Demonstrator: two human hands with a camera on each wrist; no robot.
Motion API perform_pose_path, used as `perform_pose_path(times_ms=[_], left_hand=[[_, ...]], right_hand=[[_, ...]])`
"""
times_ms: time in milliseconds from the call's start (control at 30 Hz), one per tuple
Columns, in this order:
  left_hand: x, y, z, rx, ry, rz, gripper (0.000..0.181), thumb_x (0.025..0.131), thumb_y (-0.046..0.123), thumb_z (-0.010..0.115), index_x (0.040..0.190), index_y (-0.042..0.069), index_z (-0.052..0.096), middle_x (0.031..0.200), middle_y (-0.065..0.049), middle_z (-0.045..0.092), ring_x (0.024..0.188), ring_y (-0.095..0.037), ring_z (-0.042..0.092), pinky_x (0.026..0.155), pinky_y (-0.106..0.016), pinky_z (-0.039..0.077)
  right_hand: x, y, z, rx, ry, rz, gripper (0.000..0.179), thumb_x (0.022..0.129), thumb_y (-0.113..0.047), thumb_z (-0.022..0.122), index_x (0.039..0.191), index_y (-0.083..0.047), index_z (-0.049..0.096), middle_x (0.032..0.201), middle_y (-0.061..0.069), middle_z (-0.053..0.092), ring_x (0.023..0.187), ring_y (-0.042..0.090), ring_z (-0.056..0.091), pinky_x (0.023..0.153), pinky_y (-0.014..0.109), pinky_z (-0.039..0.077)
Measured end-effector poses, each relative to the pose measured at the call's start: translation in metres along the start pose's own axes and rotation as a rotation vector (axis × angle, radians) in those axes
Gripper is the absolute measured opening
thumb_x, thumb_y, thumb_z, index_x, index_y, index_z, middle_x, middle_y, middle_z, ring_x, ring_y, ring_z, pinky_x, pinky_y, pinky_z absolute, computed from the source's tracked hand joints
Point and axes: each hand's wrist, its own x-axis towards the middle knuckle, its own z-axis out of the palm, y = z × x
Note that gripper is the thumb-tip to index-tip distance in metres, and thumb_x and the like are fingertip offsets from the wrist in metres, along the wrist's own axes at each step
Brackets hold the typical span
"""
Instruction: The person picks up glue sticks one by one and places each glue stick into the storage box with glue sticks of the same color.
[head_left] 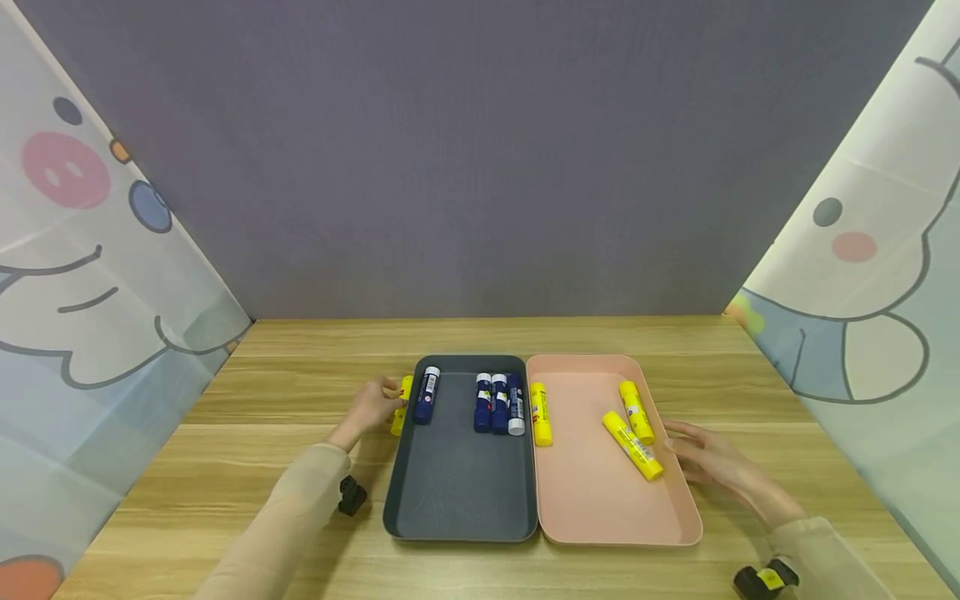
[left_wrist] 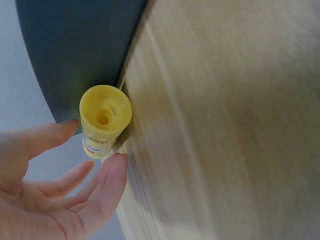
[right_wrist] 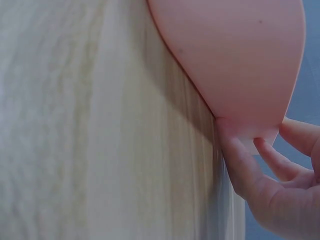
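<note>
A yellow glue stick (left_wrist: 106,112) stands against the outer left wall of the dark grey tray (head_left: 461,512). My left hand (head_left: 375,406) is right at it, thumb on one side and the other fingers spread on the other; in the left wrist view these fingers are extended and gaps show around the stick. On the opposite side, my right hand (head_left: 708,460) touches the outer right wall of the pink tray (head_left: 592,517) with loosely extended fingers. In the right wrist view, the fingertips (right_wrist: 227,131) rest against that pink wall near its corner.
Inside the dark tray lie a navy glue stick (head_left: 427,396) at left and three more along the right side. Three yellow glue sticks (head_left: 541,414) lie in the pink tray. Both trays sit side by side on a wooden table (head_left: 300,367), before a grey panel (head_left: 480,167).
</note>
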Motion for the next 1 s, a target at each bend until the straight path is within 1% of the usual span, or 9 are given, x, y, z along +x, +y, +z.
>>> perform_pose_path(times_ms=[167, 233, 333, 433, 533, 633, 733, 867, 1000], left_hand=[[0.0013, -0.002, 0.0025, -0.026, -0.008, -0.019, 0.037, 0.079, 0.005, 0.059, 0.107, -0.015, 0.046, 0.09, -0.029, 0.058, 0.054, -0.017, 0.056, 0.048, -0.029, 0.051], [0.0019, -0.0021, 0.0033, -0.037, -0.018, -0.031, 0.037, 0.079, 0.005, 0.059, 0.108, -0.014, 0.046, 0.088, -0.027, 0.059, 0.054, -0.016, 0.056, 0.048, -0.028, 0.051], [0.0031, -0.0021, 0.0044, -0.027, -0.026, -0.031, 0.036, 0.08, 0.004, 0.058, 0.108, -0.015, 0.046, 0.078, -0.02, 0.059, 0.05, -0.013, 0.052, 0.045, -0.025, 0.049], [0.0039, -0.0011, 0.0051, 0.004, -0.02, -0.025, 0.035, 0.079, 0.004, 0.057, 0.108, -0.015, 0.048, 0.064, -0.011, 0.055, 0.044, -0.01, 0.046, 0.041, -0.021, 0.043], [0.0045, -0.0004, 0.0055, 0.035, -0.015, -0.014, 0.034, 0.078, 0.004, 0.056, 0.106, -0.015, 0.05, 0.059, -0.006, 0.052, 0.04, -0.007, 0.042, 0.039, -0.018, 0.038], [0.0052, -0.0007, 0.0054, 0.048, -0.026, -0.004, 0.032, 0.079, 0.003, 0.055, 0.104, -0.016, 0.051, 0.056, -0.004, 0.05, 0.039, -0.006, 0.04, 0.038, -0.017, 0.036], [0.0059, -0.0013, 0.005, 0.052, -0.045, -0.006, 0.031, 0.08, 0.003, 0.054, 0.104, -0.016, 0.052, 0.053, -0.002, 0.046, 0.039, -0.006, 0.039, 0.038, -0.017, 0.035], [0.007, -0.0016, 0.0045, 0.033, -0.061, -0.023, 0.031, 0.079, 0.003, 0.054, 0.104, -0.016, 0.053, 0.05, 0.0, 0.042, 0.038, -0.007, 0.038, 0.038, -0.017, 0.034], [0.0076, -0.0028, 0.0037, 0.015, -0.056, -0.018, 0.029, 0.078, 0.002, 0.054, 0.1, -0.017, 0.055, 0.05, -0.001, 0.042, 0.038, -0.007, 0.039, 0.038, -0.018, 0.037]], right_hand=[[-0.0002, -0.0004, -0.0002, -0.004, -0.006, -0.008, 0.066, 0.094, -0.022, 0.044, 0.134, 0.016, 0.008, 0.127, 0.035, 0.036, 0.105, 0.021, 0.053, 0.082, 0.037, 0.048], [-0.0004, -0.0004, -0.0005, -0.004, -0.009, -0.014, 0.066, 0.094, -0.022, 0.044, 0.134, 0.016, 0.008, 0.126, 0.035, 0.036, 0.105, 0.022, 0.053, 0.082, 0.037, 0.048], [-0.0004, -0.0002, -0.0009, 0.0, -0.013, -0.016, 0.066, 0.094, -0.022, 0.044, 0.134, 0.016, 0.008, 0.126, 0.035, 0.037, 0.104, 0.021, 0.053, 0.082, 0.037, 0.048], [-0.0004, 0.0003, -0.0013, 0.005, -0.015, -0.019, 0.066, 0.093, -0.022, 0.044, 0.134, 0.016, 0.008, 0.126, 0.034, 0.038, 0.104, 0.019, 0.054, 0.082, 0.037, 0.048], [-0.0001, 0.0006, -0.0015, 0.009, -0.016, -0.021, 0.066, 0.093, -0.022, 0.044, 0.134, 0.016, 0.008, 0.126, 0.034, 0.038, 0.103, 0.016, 0.054, 0.082, 0.037, 0.048], [0.0, 0.0008, -0.0016, 0.01, -0.017, -0.025, 0.065, 0.094, -0.021, 0.044, 0.134, 0.016, 0.008, 0.126, 0.034, 0.038, 0.102, 0.015, 0.054, 0.082, 0.037, 0.048], [0.0001, 0.0009, -0.0014, 0.009, -0.015, -0.022, 0.066, 0.093, -0.021, 0.044, 0.134, 0.016, 0.008, 0.125, 0.034, 0.039, 0.102, 0.017, 0.054, 0.082, 0.037, 0.048], [0.0002, 0.0009, -0.0007, 0.005, -0.006, -0.014, 0.066, 0.093, -0.022, 0.045, 0.134, 0.015, 0.008, 0.125, 0.033, 0.039, 0.104, 0.019, 0.054, 0.082, 0.037, 0.048], [0.0003, 0.0012, -0.0008, 0.001, -0.007, -0.016, 0.066, 0.093, -0.021, 0.045, 0.134, 0.016, 0.008, 0.125, 0.033, 0.04, 0.104, 0.02, 0.053, 0.083, 0.038, 0.047]])
